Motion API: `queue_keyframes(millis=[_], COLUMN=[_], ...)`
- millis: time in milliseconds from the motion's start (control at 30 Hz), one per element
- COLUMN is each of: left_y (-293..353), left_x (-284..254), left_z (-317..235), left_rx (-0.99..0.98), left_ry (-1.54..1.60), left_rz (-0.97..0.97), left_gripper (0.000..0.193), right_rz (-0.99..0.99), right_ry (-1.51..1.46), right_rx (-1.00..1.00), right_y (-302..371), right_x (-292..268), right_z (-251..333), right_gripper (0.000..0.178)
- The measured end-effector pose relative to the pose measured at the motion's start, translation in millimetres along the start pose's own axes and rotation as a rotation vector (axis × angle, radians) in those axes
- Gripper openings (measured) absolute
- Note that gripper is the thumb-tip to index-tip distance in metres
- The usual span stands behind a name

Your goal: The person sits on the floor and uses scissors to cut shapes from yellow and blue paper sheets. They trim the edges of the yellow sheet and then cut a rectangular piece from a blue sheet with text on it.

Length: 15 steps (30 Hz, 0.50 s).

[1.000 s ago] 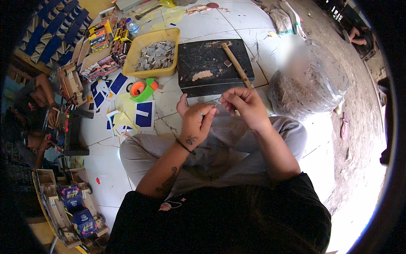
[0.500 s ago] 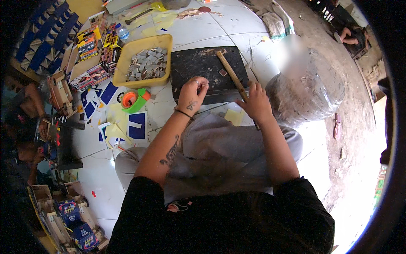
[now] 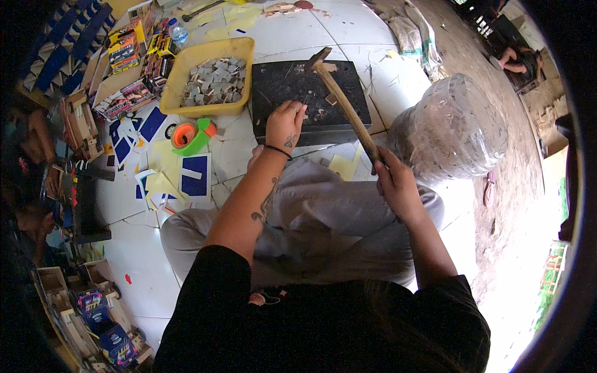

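My right hand (image 3: pixel 397 184) is wrapped round the end of a hammer's (image 3: pixel 346 110) wooden handle. The hammer slants away from me, its metal head raised over the far part of a low black block (image 3: pixel 273 74). Over the block's near part, my left hand (image 3: pixel 288 124) is closed in a pinch; a thin sliver seems to rise at its fingertips, too small to name. A small square piece (image 3: pixel 331 99) lies on the block, beside the hammer handle.
Left of the block stands a yellow basin (image 3: pixel 247 81) of small square pieces. A green tape dispenser (image 3: pixel 198 140) with orange tape and blue-and-white sheets (image 3: pixel 196 174) lie nearer. A plastic-wrapped bundle (image 3: pixel 457 130) stands at right. Another person's hand (image 3: pixel 40 221) shows at far left.
My right hand has taken hold of the hammer, which was lying on the block, and drawn back toward me, lifting its head. My left hand has shifted slightly right, still pinched.
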<state>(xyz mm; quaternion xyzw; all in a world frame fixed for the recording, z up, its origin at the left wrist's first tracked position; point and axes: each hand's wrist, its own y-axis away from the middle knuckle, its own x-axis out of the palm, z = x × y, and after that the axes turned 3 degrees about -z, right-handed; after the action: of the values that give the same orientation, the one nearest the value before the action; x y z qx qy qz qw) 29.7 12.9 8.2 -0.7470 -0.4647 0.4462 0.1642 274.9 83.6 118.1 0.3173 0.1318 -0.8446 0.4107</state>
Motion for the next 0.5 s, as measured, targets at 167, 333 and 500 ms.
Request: queue_keyframes(millis=[167,333,500], left_y=[1,8,12], left_x=[4,3,5], left_z=[3,-1,0], left_rx=[0.012,-0.020,-0.014], left_ry=[-0.006,0.000,-0.003], left_rz=[-0.016,-0.012,-0.068], left_gripper=[0.015,0.014,0.013], right_rz=[-0.108,-0.066,-0.099], right_ry=[0.203,0.255,0.266], right_rx=[-0.123,-0.137,-0.191], right_y=[33,44,50], right_x=[-1,1,4], right_z=[11,8,5], right_gripper=[0.032,0.034,0.035])
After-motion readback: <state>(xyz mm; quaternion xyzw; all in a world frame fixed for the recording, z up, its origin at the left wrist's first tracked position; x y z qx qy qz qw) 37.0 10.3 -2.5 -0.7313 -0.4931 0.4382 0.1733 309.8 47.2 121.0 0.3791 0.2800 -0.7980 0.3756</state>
